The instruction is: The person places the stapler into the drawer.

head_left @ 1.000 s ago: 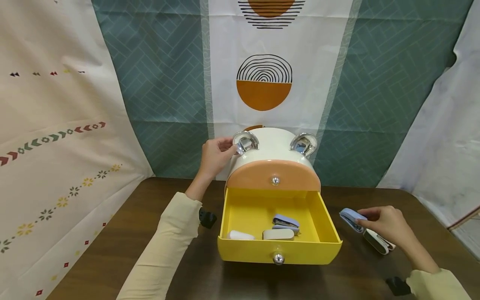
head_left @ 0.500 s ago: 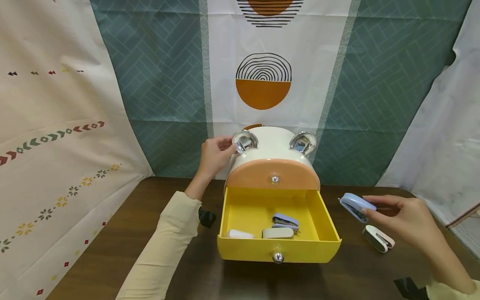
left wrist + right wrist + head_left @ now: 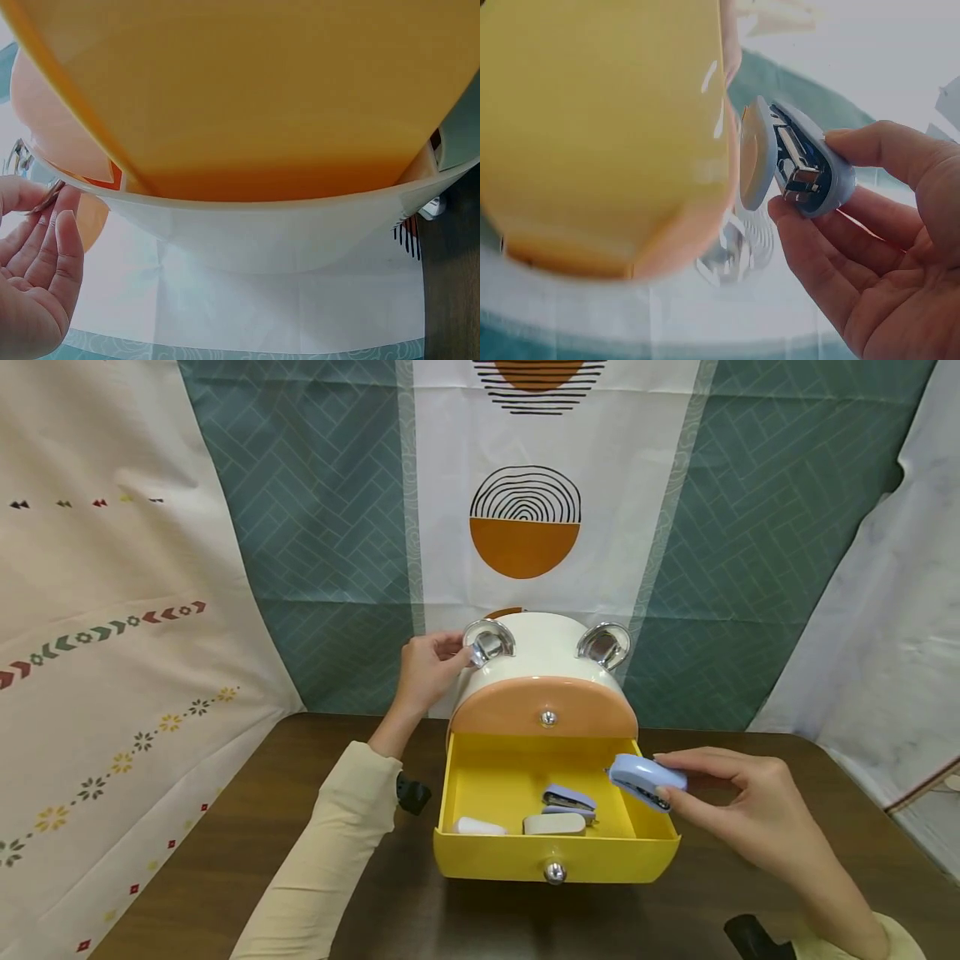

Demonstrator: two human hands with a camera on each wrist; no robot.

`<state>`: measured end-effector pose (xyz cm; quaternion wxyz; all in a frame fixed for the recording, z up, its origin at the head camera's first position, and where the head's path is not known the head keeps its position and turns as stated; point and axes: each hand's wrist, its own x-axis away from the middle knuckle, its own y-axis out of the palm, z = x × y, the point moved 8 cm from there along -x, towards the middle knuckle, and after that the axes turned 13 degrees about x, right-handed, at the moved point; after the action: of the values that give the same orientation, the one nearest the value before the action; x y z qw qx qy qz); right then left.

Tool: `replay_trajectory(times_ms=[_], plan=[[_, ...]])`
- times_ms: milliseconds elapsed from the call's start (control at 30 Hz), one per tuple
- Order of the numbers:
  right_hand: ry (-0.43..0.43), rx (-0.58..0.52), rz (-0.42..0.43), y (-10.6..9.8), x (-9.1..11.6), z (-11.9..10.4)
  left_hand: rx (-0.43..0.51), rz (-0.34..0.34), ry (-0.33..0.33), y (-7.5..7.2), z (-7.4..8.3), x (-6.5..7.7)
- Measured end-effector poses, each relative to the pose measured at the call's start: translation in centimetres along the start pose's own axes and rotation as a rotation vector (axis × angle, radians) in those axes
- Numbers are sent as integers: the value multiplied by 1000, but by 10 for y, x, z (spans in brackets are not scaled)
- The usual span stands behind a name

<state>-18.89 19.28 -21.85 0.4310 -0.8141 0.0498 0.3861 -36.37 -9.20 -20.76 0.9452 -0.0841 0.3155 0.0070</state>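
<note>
My right hand (image 3: 750, 806) pinches a light blue mini stapler (image 3: 647, 779) between thumb and fingers, over the right side of a pulled-out yellow drawer (image 3: 557, 858). In the right wrist view the stapler (image 3: 810, 161) shows its metal inside, close beside the drawer's outer wall. My left hand (image 3: 429, 672) pinches the silver ear (image 3: 491, 643) on the left of the white, domed drawer box (image 3: 547, 643). Inside the drawer lie a periwinkle stapler (image 3: 570, 799), a whitish stapler-like piece (image 3: 553, 824) and a white rounded object (image 3: 480, 827), partly behind the front wall.
An orange upper drawer (image 3: 543, 706) with a silver knob is closed above the yellow one. A second silver ear (image 3: 604, 646) stands at the box's right. The dark wooden table (image 3: 300, 777) has patterned cloths (image 3: 337, 527) hanging around it.
My right hand has lifted the blue stapler from the table's right and carried it left over the drawer. The white stapler on the table is now hidden behind that hand. My left hand stays put.
</note>
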Motion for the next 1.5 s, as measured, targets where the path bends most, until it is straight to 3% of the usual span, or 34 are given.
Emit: replay_trajectory(times_ms=[233, 700, 967, 1167, 1500], plan=[[-28, -29, -69, 31, -12, -26, -20, 7, 4, 0, 1, 0], [6, -137, -253, 94, -30, -47, -21, 0, 6, 1, 0, -1], [81, 20, -358, 133, -39, -53, -26, 6, -3, 1, 0, -1], [71, 146, -448, 152, -44, -59, -23, 7, -4, 1, 1, -1], [-17, 112, -557, 168, -45, -68, -10, 9, -6, -1, 1, 0]])
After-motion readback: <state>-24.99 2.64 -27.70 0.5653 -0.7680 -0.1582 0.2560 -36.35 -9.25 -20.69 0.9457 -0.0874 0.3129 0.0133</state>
